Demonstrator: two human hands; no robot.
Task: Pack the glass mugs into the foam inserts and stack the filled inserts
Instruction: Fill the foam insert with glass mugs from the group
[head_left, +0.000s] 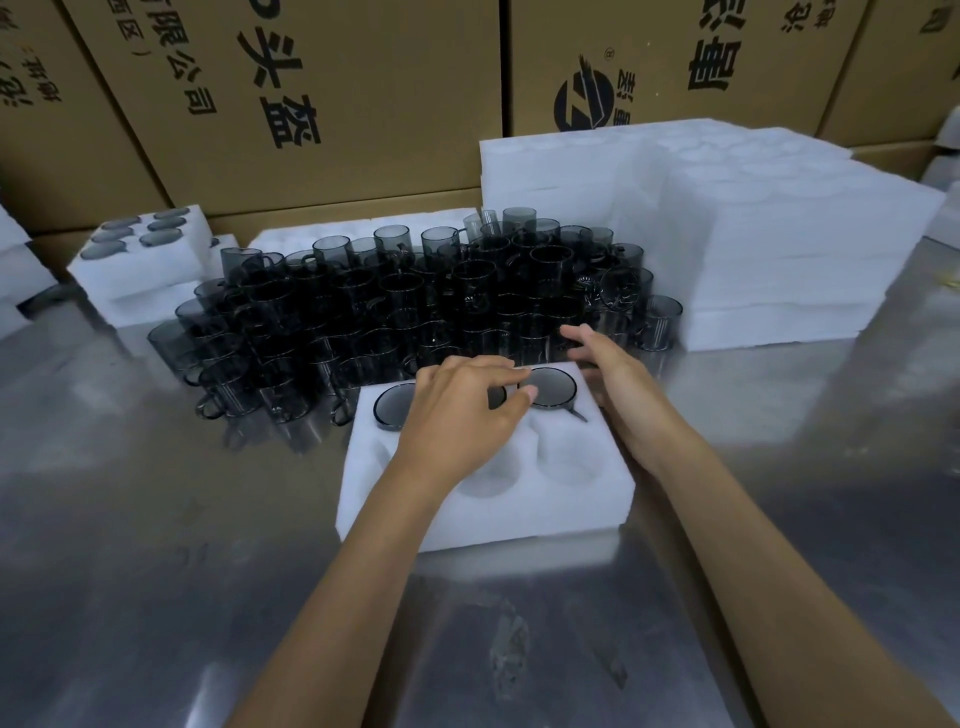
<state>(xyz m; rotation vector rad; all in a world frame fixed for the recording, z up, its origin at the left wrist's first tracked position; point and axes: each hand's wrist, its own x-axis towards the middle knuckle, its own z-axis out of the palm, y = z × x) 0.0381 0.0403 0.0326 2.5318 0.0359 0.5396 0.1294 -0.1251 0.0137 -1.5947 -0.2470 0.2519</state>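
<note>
Smoky glass mugs (551, 387) fill the white foam insert's (483, 504) far row under my relaxed, empty left hand (462, 410); next, my open right hand (613, 374) needs another mug.

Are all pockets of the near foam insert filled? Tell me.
No: the foam insert holds mugs only in its far row, while its near pockets show bare white foam.

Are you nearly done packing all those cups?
Not nearly. A filled insert sits far left. The near insert has two mugs showing; the left hand hides the middle mug, right hand at its edge. Front holes are empty, and the mug pile waits.
</note>
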